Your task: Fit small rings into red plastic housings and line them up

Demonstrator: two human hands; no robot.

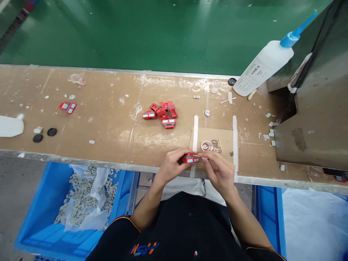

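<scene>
**Pinching a red plastic part [191, 160] at the near edge of the surface [116, 108]**

The brown, cardboard-covered surface spans the view. Below it, a blue bin [35, 214] at the left holds small grey pieces and white sheets; another blue bin [268, 214] sits at the right. A white glue bottle [261, 69] with a blue nozzle leans at the far right. The left hand [172, 165] pinches the red plastic part, its two pale rectangles showing, between thumb and fingers. The right hand [220, 172] pinches a thin stick [199, 156], its tip at the part's upper edge. A loose pile of red parts [163, 114] lies farther left, well apart from the hands. Just beyond the right hand sits a small clear cup [207, 150].
</scene>
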